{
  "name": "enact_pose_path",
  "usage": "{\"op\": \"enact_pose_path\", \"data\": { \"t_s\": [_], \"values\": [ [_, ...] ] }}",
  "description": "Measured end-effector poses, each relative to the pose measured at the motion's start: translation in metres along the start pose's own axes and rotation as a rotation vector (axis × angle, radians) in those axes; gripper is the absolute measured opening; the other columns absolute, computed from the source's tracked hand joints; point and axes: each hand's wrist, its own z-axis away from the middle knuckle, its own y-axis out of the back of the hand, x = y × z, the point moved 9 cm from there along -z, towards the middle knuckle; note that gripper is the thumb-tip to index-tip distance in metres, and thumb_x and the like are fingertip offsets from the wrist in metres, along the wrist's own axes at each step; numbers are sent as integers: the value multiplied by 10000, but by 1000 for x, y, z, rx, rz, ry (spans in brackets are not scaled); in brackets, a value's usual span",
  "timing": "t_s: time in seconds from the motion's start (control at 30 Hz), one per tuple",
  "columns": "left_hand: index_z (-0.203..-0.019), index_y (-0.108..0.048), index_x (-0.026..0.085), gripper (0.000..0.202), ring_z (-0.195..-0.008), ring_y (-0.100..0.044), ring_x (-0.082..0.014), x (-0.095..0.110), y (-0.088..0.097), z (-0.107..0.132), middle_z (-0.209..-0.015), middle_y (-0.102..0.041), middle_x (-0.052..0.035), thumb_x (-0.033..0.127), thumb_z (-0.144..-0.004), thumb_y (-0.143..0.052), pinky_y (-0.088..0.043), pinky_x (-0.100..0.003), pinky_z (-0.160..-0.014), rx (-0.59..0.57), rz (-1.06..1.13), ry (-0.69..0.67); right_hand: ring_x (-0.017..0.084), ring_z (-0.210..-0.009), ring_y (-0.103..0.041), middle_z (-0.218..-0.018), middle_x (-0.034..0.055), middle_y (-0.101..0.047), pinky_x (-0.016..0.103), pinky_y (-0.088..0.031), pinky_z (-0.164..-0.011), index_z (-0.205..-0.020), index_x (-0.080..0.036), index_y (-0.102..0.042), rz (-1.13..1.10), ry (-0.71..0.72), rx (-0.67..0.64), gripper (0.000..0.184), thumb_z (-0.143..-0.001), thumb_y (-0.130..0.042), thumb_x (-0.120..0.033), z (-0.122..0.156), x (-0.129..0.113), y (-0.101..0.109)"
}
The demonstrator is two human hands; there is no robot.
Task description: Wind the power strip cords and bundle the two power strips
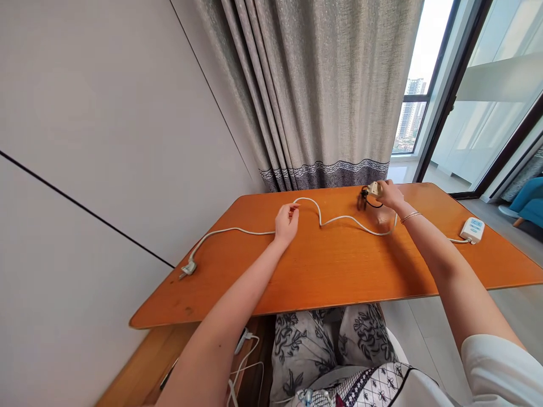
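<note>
A white extension cord (250,231) winds across the orange table, from its plug (189,268) at the left to a white socket block (472,230) at the right. My left hand (287,222) rests over the cord with its fingers curled around it; the cord passes out of sight beneath the hand. Above the table's far side, my right hand (389,193) grips a small cream-coloured block (375,190). A dark cable bundle (363,198), blurred, hangs at the block's left. My right forearm hides part of the white cord.
The orange wooden table (322,277) stands against a pale wall (106,124) on the left. Behind its far edge hangs a grey curtain (331,85). Below the front edge, white cables (246,362) lie in an open space beside my legs. A blue seat (530,202) is at the far right.
</note>
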Motion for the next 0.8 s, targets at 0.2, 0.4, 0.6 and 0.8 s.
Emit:
{"op": "enact_pose_path", "data": {
  "t_s": [0.2,0.4,0.6,0.8],
  "values": [
    [-1129,-636,176,305,-747,-694,-163,78,-62,30,-1047,-744,-100,372,-936,-504,-575,-337,-781,-392,365,-114,321,-1271,-493,-1303,140,-506,492,-425,-1112,-1386,-195,-446,-566,279,509,759,-720,-787,-320,26,-84,91],
    [-1506,-443,248,660,-770,-731,-159,132,-118,64,-1327,-676,-161,479,-910,-605,-582,-314,-738,-822,652,-122,338,-1313,-454,-1351,84,-484,568,-429,-1093,-1454,-350,-393,-707,626,618,707,-830,-720,-406,118,-160,157],
    [-1614,-240,239,945,-1096,-694,-274,76,-99,6,-1535,-498,-186,389,-816,-723,-617,-362,-804,-544,500,67,327,-1266,-495,-1323,75,-483,540,-516,-1007,-1475,-386,-369,-567,678,698,687,-868,-689,-416,212,-147,199],
    [-1614,-226,254,916,-1432,-482,-295,10,-9,-47,-1667,-299,-152,232,-818,-679,-504,-433,-1091,-331,283,84,346,-1239,-529,-1279,117,-512,560,-476,-1058,-1408,-328,-488,-132,286,760,642,-816,-732,-368,242,-29,201]
  ]
}}
